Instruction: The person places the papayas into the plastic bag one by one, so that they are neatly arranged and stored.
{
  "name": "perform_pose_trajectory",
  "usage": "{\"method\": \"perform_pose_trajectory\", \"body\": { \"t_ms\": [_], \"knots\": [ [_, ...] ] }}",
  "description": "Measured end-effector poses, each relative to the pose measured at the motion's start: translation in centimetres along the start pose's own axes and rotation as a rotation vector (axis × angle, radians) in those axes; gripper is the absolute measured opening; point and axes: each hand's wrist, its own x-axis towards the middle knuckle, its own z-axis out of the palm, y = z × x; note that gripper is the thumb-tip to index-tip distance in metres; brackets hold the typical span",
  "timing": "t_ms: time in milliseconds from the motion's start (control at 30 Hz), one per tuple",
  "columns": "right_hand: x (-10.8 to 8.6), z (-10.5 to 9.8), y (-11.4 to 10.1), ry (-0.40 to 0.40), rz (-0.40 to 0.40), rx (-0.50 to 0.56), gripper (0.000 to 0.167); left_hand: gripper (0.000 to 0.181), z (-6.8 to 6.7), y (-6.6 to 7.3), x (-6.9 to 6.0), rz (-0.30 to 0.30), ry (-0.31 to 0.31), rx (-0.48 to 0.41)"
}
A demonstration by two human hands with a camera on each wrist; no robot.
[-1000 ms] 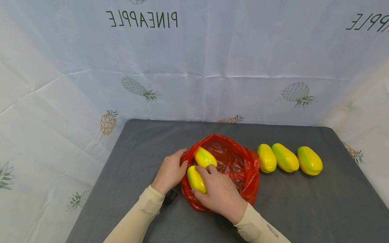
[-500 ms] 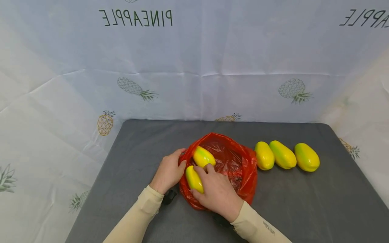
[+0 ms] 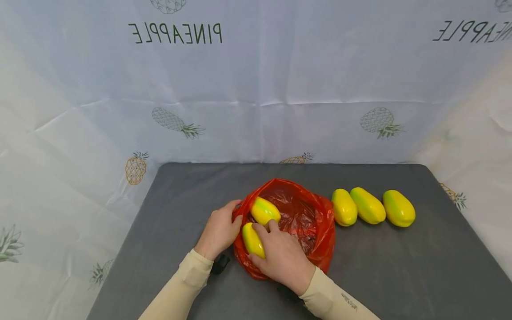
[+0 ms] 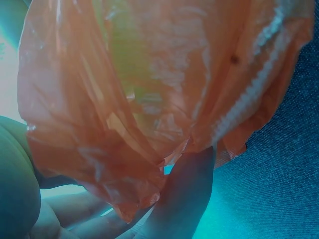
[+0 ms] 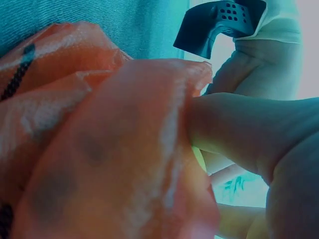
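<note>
A red plastic bag (image 3: 325, 235) stands on the table with its mouth spread wide. My left hand (image 3: 218, 231) pinches the bag's left rim; in the left wrist view, thin plastic (image 4: 149, 99) lies between thumb and fingers. Inside the bag's mouth, my right hand (image 3: 284, 258) grips a glossy yellow-green mango (image 3: 252, 240) near the front left. Just behind it another mango (image 3: 265, 210) lies in the bag, against the left side. Red film covers much of the right wrist view, and only a sliver of yellow (image 5: 198, 158) shows beside the thumb.
To the right of the bag lie three more mangoes (image 3: 368, 206) in a row, the nearest one close to the bag's side. The dark grey table (image 3: 400, 266) ends at a pineapple-print curtain (image 3: 320, 80) behind.
The head view has shifted slightly, so the scene sits a little further left. Both hands keep their holds on the bag rim and the mango, with hardly any movement.
</note>
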Motion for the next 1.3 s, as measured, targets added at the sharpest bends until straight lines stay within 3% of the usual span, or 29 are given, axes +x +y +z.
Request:
{"method": "perform_pose_trajectory", "body": {
  "t_ms": [467, 800, 1000, 1300],
  "knots": [
    [-0.1, -0.1, 0.1, 0.021, -0.003, -0.036, 0.072, 0.047, 0.2, -0.2, 0.2, -0.014, -0.014, -0.013],
    [-0.4, -2.4, 0.5, 0.083, 0.021, -0.031, 0.066, 0.049, 0.3, -0.7, 0.1, -0.029, -0.030, -0.019],
    [-0.7, -5.3, 3.3, 0.170, 0.099, 0.063, 0.063, 0.052, 0.5, -1.0, 0.0, -0.071, -0.048, -0.014],
    [-3.1, -10.0, 10.9, 0.264, 0.270, 0.097, 0.063, 0.054, 0.4, -0.7, 0.2, -0.064, -0.068, 0.017]
  ]
}}
